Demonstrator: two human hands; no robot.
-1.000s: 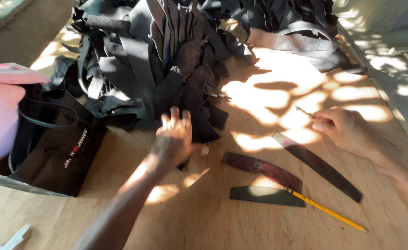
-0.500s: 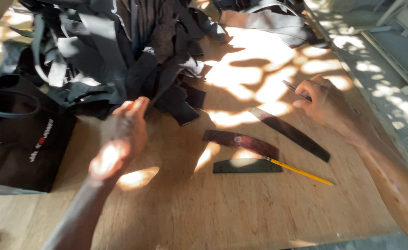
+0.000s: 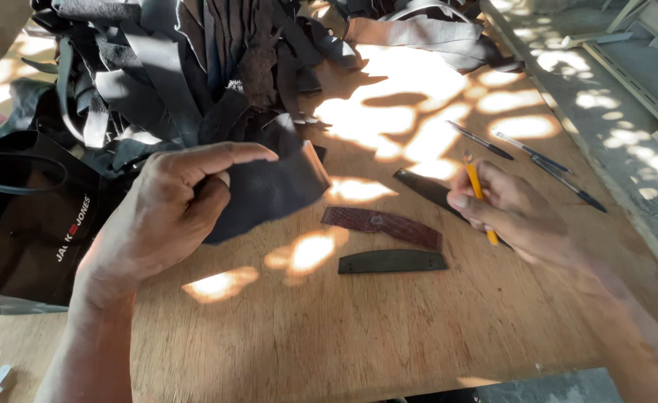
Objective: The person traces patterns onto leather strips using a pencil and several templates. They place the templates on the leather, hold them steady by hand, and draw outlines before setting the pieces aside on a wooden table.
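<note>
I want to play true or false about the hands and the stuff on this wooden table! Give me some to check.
1. The left hand holds a dark leather piece. True.
2. The right hand holds scissors. False: it holds a yellow pencil.
3. A reddish-brown strip lies on the table above a dark flat strip. True.
4. The pile of dark scraps sits on the floor. False: it lies on the table.
5. A black bag stands at the left. True.
</note>
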